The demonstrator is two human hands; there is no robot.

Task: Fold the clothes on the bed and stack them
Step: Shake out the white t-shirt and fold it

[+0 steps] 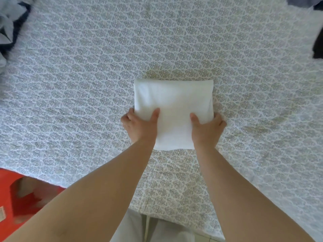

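Item: folded white cloth, flat on bed. Left hand and right hand grip its near corners, thumbs on top, fingers beneath, likely to carry it without unfolding. Unfolded clothes well beyond the grip.

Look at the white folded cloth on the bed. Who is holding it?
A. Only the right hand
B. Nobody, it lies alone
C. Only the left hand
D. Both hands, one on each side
D: the left hand and the right hand each grip a side of the white folded cloth, thumbs on top, over the patterned bed.
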